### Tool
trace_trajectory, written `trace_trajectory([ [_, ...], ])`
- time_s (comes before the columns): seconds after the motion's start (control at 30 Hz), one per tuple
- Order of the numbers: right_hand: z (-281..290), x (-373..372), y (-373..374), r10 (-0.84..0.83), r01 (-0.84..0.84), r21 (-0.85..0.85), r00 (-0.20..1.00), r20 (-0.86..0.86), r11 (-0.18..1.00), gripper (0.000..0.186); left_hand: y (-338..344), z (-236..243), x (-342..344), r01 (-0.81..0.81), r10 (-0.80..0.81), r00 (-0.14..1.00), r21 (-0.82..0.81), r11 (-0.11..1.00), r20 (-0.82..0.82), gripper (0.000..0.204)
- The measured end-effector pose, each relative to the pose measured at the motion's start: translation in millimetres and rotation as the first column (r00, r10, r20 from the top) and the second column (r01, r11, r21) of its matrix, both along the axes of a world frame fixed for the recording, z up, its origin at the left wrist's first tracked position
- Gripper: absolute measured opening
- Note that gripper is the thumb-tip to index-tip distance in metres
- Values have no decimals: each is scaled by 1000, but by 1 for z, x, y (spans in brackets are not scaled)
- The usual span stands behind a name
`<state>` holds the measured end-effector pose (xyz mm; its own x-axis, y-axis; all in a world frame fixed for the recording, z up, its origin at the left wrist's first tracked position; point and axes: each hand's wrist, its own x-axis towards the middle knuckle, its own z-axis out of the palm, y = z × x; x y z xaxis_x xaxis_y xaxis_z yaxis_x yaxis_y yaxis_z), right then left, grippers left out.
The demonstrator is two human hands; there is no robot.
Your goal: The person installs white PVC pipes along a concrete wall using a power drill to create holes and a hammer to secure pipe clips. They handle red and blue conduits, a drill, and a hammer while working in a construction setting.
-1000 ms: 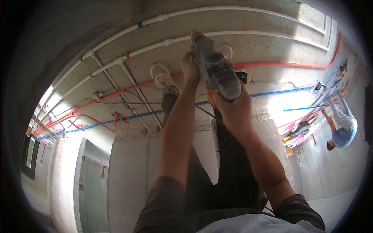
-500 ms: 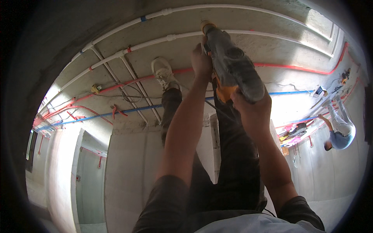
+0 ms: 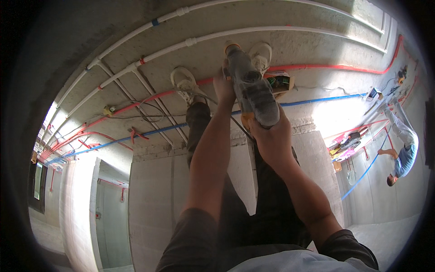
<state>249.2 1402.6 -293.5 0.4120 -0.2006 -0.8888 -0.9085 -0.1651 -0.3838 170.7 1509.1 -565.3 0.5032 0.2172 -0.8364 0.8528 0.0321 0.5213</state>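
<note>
A dusty grey and orange rotary hammer drill (image 3: 253,86) is gripped in both of my hands, its front pointing away from me. My left hand (image 3: 225,86) is closed at the left side near its front; what exactly those fingers wrap is partly hidden behind the tool. Around the orange rear handle, my right hand (image 3: 274,136) is closed. The orange-rimmed nose (image 3: 232,46) lies just short of a white pipe (image 3: 263,30) on the concrete floor. I cannot make out a bit at the tip.
My shoes stand on either side of the drill's front. Red conduit (image 3: 331,67) and blue conduit (image 3: 312,100) cross the floor. A small box (image 3: 282,83) of green items sits beside my right shoe. Loose cable (image 3: 149,111) lies leftward. At far right another person (image 3: 403,145) holds a blue pipe.
The drill and both hands have come nearer and to the left. My right shoe and the small box now show. The other person now has a blue pipe in hand.
</note>
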Motion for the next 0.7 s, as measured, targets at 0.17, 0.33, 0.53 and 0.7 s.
trace_trajectory([
  [0.17,-15,-3,1,52,-47,-67,996,79,997,30,-3,-3,12,29,-27,999,55,998,-37,78],
  [0.33,-19,-6,1,1,3,-42,995,99,999,30,-4,4,27,14,-9,989,29,999,-149,84],
  [0.53,-35,-16,1,22,-14,-58,990,138,998,31,-3,-6,22,-58,56,996,-37,998,-64,81],
  [0.7,-37,-8,0,83,-72,-105,990,110,992,32,-1,-17,21,2,2,991,28,1000,-137,81],
])
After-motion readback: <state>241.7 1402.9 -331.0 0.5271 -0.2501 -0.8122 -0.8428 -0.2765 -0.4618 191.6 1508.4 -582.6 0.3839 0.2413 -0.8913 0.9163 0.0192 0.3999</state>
